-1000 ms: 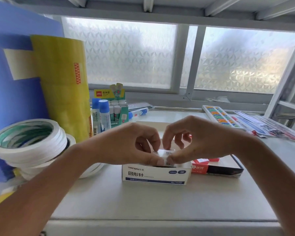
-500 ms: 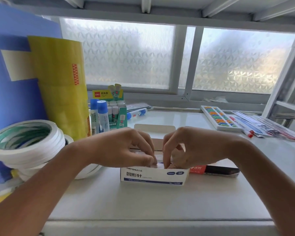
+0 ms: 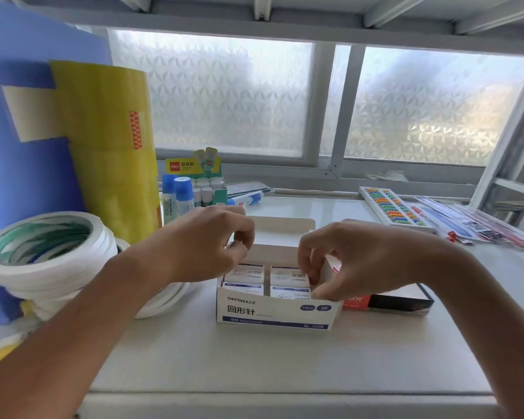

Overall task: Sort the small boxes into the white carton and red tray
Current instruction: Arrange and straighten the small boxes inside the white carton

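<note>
1. White shelf sat under frosted window.
2. Left hand, fingers curled together, empty, hovered over white carton.
3. Small boxes lay beneath fingertips.
4. Right hand pinched carton's right wall; red tray just beyond.

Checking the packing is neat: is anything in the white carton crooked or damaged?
Nothing stands out: the small boxes sit in straight rows inside the white carton, flap open, walls undented.

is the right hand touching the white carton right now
Touching. In the head view the right hand has its thumb against the white carton at its right front corner, with its fingers curled over the right wall.
</note>
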